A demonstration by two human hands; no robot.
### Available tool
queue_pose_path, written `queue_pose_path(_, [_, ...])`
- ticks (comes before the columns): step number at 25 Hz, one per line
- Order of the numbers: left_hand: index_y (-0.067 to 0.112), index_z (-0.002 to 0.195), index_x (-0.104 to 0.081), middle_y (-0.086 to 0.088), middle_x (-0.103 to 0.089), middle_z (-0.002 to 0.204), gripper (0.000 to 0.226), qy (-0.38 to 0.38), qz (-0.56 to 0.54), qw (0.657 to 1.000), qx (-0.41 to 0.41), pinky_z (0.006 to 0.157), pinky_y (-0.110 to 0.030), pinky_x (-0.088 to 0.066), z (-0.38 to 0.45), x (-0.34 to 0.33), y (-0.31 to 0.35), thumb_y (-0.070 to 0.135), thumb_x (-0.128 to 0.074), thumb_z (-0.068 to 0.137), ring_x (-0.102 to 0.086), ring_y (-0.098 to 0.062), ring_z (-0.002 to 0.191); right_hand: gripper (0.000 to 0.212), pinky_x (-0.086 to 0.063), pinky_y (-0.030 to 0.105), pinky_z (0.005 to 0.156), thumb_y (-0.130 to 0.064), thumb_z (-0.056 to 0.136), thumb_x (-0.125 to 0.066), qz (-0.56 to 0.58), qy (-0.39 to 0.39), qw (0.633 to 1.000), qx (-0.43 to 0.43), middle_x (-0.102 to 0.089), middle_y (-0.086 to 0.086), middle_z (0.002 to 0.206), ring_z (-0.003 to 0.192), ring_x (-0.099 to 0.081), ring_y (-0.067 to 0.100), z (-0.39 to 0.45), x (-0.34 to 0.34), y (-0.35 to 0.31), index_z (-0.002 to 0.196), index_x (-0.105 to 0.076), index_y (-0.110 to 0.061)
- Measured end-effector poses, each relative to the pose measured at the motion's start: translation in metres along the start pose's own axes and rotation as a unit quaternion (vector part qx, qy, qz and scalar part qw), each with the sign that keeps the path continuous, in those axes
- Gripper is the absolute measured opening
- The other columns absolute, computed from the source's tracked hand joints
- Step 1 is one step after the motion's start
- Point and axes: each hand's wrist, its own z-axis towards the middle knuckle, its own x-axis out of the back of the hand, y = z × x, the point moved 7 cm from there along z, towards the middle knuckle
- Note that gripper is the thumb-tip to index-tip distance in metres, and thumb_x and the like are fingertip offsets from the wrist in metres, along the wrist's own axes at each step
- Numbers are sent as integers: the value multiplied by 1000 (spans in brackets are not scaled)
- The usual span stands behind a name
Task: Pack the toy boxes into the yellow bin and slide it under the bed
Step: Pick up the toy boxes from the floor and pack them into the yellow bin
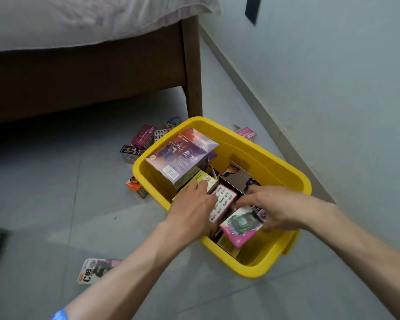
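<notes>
Reaching: both hands inside yellow bin [286, 167], on floor just beside bed leg [193, 72].
Left hand [192, 210]: fingers flat on yellow-green box [202, 180].
Right hand [271, 207]: pinching pink box [239, 225].
Writing: "C83" readable on floor pack [95, 270]; barcodes elsewhere.
Edges: wall near bin's right rim; loose toy boxes [140, 144] at left.
</notes>
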Motion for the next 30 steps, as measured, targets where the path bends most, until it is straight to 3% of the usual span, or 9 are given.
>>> queue_pose_path(4, [19,103,-67,-2,-46,109,35,-14,-6,1000,-19,64,-31,-42,5,0,-7,50,-67,85,-43,-20,96,69,-55,42,86,-22,86,-71,-12,14,1000,21,-43,1,144,113,-56,24,21,-25,-15,145,-36,-28])
queue_pose_path(9, [20,101,-66,2,-57,98,22,73,-92,993,-25,63,-28,-40,-1,1,-8,39,-55,94,-52,-17,90,67,-53,33,77,-21,87,-72,-100,80,991,24,-38,3,141,112,-50,22,26,-34,-24,141,-33,-29])
queue_pose_path(13, [22,92,-65,8,-63,86,20,159,-145,976,3,69,-28,-38,-12,3,-14,37,-53,94,-52,-12,80,83,-49,33,89,-52,75,-75,-32,68,997,24,-38,-4,145,119,-49,20,26,-31,-16,143,-31,-35])
queue_pose_path(15, [21,84,-66,9,-66,79,20,184,-189,964,-13,66,-29,-41,-18,3,-19,34,-54,93,-56,-10,71,74,-49,31,90,-62,75,-68,52,138,989,-1,-47,-8,138,118,-53,16,23,-9,2,138,-40,-36])
queue_pose_path(18, [18,61,-60,6,-56,54,41,190,-214,956,-67,44,-30,-42,-25,3,-16,39,-50,94,-48,-10,45,50,-53,32,81,-40,90,-62,99,277,943,-159,-57,0,132,111,-59,20,18,13,47,135,-48,-26])
queue_pose_path(20, [19,53,-52,5,-47,46,46,193,-211,955,-78,39,-30,-38,-25,2,-18,41,-51,94,-42,-12,39,46,-54,33,73,-32,92,-60,126,219,940,-229,-63,4,124,98,-63,21,29,1,58,136,-47,-23])
queue_pose_path(23, [18,50,-50,5,-44,44,49,200,-206,954,-85,39,-31,-37,-23,4,-37,42,-51,93,-40,-14,38,29,-53,30,67,-30,88,-69,204,156,944,-207,-67,-2,106,84,-61,15,50,-18,44,112,-53,-26])
queue_pose_path(27, [15,48,-51,2,-43,44,50,245,-185,952,-19,57,-31,-35,-30,7,-88,41,-50,90,-39,-16,44,24,-46,31,57,-43,90,-63,238,118,944,-198,-61,-5,94,77,-58,11,73,-33,19,92,-44,-27])
queue_pose_path(30, [14,58,-60,2,-55,53,40,273,-137,951,39,62,-35,-41,-33,18,-103,39,-51,89,-47,-18,54,23,-49,34,61,-40,93,-59,223,125,941,-224,-63,3,101,84,-61,20,87,-28,17,102,-48,-21])
